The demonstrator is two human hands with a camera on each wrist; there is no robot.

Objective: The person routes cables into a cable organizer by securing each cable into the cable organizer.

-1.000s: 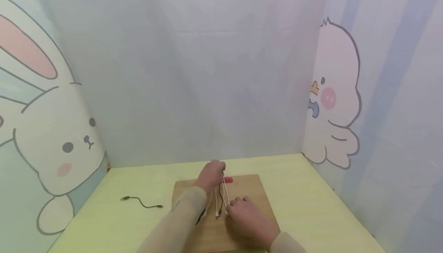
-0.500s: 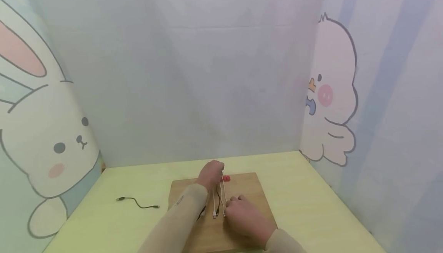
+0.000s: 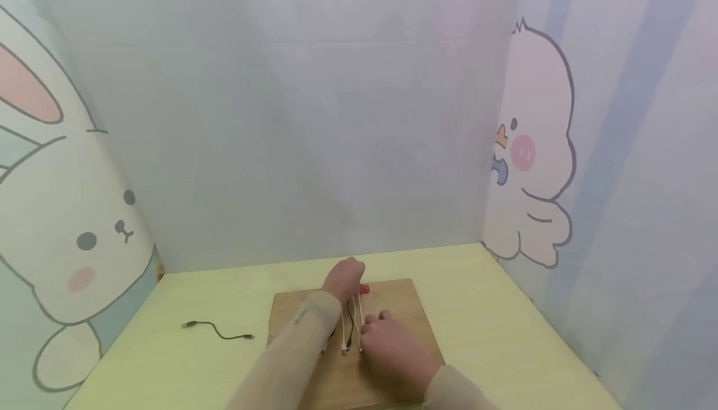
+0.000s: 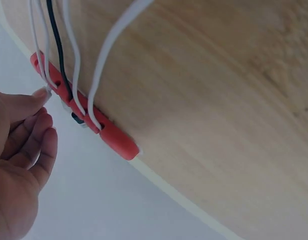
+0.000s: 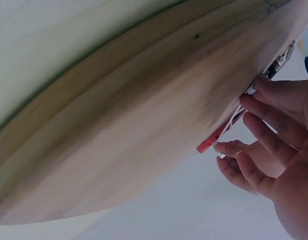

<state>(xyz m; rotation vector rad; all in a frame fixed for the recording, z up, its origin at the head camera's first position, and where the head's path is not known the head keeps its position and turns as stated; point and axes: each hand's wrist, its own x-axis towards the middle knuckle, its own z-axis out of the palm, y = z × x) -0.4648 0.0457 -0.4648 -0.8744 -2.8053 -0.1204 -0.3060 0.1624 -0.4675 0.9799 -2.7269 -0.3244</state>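
Note:
A red cable organizer strip (image 4: 118, 140) lies along the far edge of a wooden board (image 3: 395, 304), with several white cables and a black cable (image 4: 57, 42) running through its slots. At the strip's far end in the left wrist view, my left hand (image 4: 16, 185) pinches a small white cable end (image 4: 47, 92) between thumb and index finger. Nearer me, over the board, my right hand (image 3: 395, 349) pinches the white cable's plug end (image 5: 251, 89) with thumb and index, its other fingers spread loosely. Other plugs, such as a white USB plug (image 3: 344, 348), lie left of it.
A loose short black cable (image 3: 219, 331) lies on the pale yellow table (image 3: 493, 335) left of the board. A grey back panel (image 3: 303, 148) and side panels with cartoon animals enclose the table.
My left hand has turned slightly and covers more of the red strip. The right hand keeps its place by the plug. The head view has shifted a little to the right.

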